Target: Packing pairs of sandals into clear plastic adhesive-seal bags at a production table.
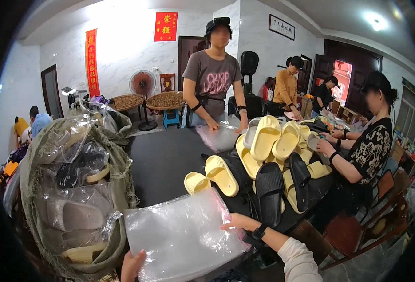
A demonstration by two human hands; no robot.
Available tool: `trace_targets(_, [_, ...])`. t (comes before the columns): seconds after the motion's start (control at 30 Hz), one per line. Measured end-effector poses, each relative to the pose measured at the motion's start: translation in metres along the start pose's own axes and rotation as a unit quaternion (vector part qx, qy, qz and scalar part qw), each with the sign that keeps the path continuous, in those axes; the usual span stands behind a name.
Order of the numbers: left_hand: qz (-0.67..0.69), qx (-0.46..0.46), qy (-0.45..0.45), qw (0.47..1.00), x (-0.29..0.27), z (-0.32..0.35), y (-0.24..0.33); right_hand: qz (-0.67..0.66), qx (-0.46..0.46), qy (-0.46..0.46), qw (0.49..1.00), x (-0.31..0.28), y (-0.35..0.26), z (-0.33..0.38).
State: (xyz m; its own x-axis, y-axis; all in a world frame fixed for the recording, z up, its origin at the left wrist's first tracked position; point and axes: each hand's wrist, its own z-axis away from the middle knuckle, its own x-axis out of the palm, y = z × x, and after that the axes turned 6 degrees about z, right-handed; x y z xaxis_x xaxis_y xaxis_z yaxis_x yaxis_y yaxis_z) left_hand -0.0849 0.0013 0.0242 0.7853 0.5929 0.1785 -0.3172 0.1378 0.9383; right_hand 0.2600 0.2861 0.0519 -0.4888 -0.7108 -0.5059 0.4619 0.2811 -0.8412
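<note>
Film (184,235), clear plastic, between hands, just right of sack (30,197), near side of yellow slippers (222,176). Right hand (238,222): fingers pinching pink edge. Left hand (132,266): at lower-left edge, fingers partly hidden; pinch cannot be told. Advice: tension even, edges square, creases smoothed, slippers unsnagged.

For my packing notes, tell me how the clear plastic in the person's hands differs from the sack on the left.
The clear plastic is shiny and pale; the sack is dull green and frayed. The clear plastic is flat, held between the left hand and right hand; the sack stands open, stuffed with bagged slippers. Both look soft and creased.
</note>
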Motion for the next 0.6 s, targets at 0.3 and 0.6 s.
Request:
trace_targets(0.3, [0.032,0.034,-0.001,0.999,0.001,-0.016,-0.028,0.044,0.052,0.042,0.997,0.005,0.019,-0.004])
trace_targets(0.6, [0.028,0.074,-0.025,0.997,0.033,-0.022,0.011,-0.105,-0.064,0.134,0.983,-0.002,0.021,-0.009])
